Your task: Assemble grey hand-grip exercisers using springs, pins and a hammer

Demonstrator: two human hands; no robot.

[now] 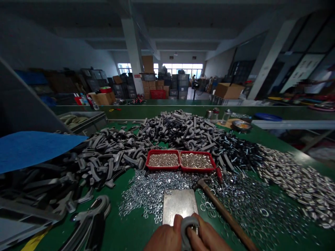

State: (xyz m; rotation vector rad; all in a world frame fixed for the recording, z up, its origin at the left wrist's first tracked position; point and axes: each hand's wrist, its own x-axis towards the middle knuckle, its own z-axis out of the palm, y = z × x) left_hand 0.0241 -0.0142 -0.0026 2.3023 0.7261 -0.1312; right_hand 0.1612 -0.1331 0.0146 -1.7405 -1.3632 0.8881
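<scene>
Together, left hand and right hand curled shut, gripping a grey U-shaped metal casting, over a steel plate

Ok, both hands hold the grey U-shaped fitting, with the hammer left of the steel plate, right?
No: the hammer lies right of the steel plate, as the head view shows. The left hand and right hand do hold the grey U-shaped fitting.

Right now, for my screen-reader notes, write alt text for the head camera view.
The left hand and right hand hold a grey curved part at the edge of a steel plate on a green workbench, beside a wooden-handled hammer. Loose washers, a red tray and heaps of grey parts spread beyond.
</scene>
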